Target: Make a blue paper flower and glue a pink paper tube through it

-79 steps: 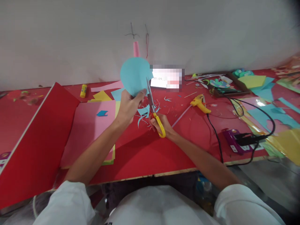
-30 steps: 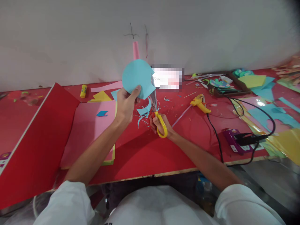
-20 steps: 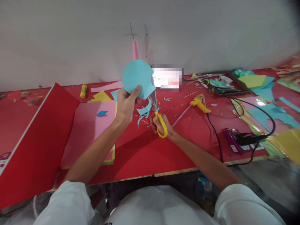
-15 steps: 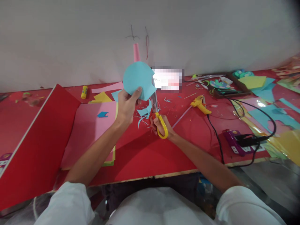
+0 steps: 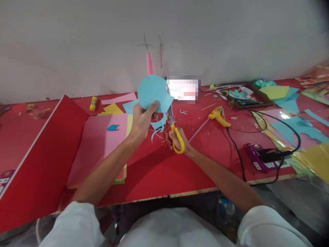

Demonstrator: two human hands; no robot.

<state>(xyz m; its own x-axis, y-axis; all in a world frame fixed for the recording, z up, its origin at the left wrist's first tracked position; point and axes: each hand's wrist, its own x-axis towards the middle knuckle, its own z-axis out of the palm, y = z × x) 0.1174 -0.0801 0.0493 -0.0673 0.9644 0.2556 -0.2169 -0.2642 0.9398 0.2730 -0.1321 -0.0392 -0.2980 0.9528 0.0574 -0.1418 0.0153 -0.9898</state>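
Observation:
A light blue piece of paper [image 5: 152, 91], mostly round with a pointed corner at its right, is pinched in my left hand [image 5: 144, 118], thumb on top. My right hand [image 5: 177, 139] grips a pair of scissors [image 5: 178, 139] with yellow and red handles. The blades point up and meet the paper's right edge, partly hidden behind it. Below the paper, thin blue paper scraps [image 5: 159, 125] lie on the red table [image 5: 154, 171].
Pink sheets [image 5: 100, 147] and a standing red board [image 5: 43, 161] are at left, a glue stick [image 5: 93, 103] behind. At right lie a yellow glue gun [image 5: 219, 116], a purple power strip [image 5: 259, 157] with black cables, and a dark tray [image 5: 253, 103]. A lit screen [image 5: 183, 90] stands by the wall.
My left hand and the blue paper have shifted slightly right and down in the view. The scissors blades show more along the paper's right edge; both hands keep their hold.

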